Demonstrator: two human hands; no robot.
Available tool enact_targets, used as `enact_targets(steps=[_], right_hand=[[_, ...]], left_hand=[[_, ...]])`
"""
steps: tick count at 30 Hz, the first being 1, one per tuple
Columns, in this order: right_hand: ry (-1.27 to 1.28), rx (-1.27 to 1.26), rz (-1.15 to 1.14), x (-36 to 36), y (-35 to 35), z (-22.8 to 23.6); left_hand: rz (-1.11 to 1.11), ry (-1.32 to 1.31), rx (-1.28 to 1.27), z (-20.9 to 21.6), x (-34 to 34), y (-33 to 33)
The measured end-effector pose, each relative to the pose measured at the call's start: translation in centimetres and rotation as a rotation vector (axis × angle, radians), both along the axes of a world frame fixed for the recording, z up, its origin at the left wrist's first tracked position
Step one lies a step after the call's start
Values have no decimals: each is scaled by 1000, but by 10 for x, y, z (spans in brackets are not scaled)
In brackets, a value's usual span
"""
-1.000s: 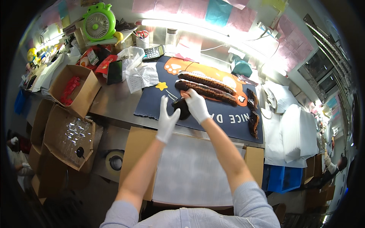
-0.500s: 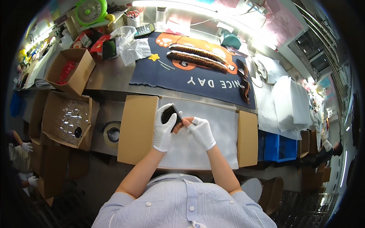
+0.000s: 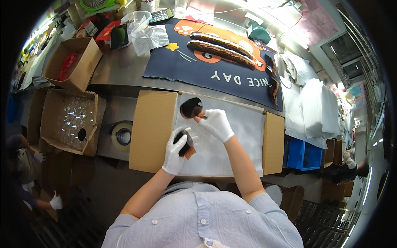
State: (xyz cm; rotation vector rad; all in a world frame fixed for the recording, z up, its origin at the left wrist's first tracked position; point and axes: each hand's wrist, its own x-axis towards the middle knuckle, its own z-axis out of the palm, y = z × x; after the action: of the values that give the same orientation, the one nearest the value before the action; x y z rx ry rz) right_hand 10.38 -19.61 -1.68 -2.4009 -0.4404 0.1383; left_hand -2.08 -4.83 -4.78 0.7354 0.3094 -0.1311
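While a cardboard box with something red in it stood toward the left, a second, nearer carton held clear, glinting pieces, and a tape roll lay beside it. Next came a cardboard flap, then the left hand, gloved in white, its fingers curved part-closed around a black piece whose brown end slanted down to the right.

Above that grip and slightly to its right, over white sheeting, a rounded black piece hung clear of the left hand. Its broad end pointed up and left; its long axis sloped down to the brown end, pinched in the fingertips of the right hand. It thus lay leftward of the right hand, near the other held piece but apart from it.

Beyond, two long rows of dark pieces lay on a blue mat, nearer the right hand. Curled brown pieces lay at its right edge, then white sheets and a blue crate.
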Motion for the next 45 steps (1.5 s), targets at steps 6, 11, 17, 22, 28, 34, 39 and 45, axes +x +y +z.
enact_targets(steps=[6, 11, 17, 22, 28, 34, 39, 45], right_hand=[[-125, -489, -31, 26, -19, -13], [-75, -591, -288, 24, -115, -14], [-24, -730, -478, 10, -214, -30], [-18, -554, -578, -1, -192, -28], [-41, -512, -480, 1, -161, -42], [9, -486, -581, 1, -180, -26], [-101, -356, -357, -5, -132, -42], [-127, -371, -375, 4, -141, -45]], left_hand=[[-23, 41, -45, -3, -10, -1], [-3, -3, -18, -7, -1, -3], [-21, 0, -124, 7, 21, -12], [-14, 12, -73, 8, 39, -24], [-135, 9, 126, 2, 67, -40], [-159, -29, 172, 1, 91, -66], [-172, -5, 157, -2, 86, -80], [-163, 22, 65, 5, 58, -56]])
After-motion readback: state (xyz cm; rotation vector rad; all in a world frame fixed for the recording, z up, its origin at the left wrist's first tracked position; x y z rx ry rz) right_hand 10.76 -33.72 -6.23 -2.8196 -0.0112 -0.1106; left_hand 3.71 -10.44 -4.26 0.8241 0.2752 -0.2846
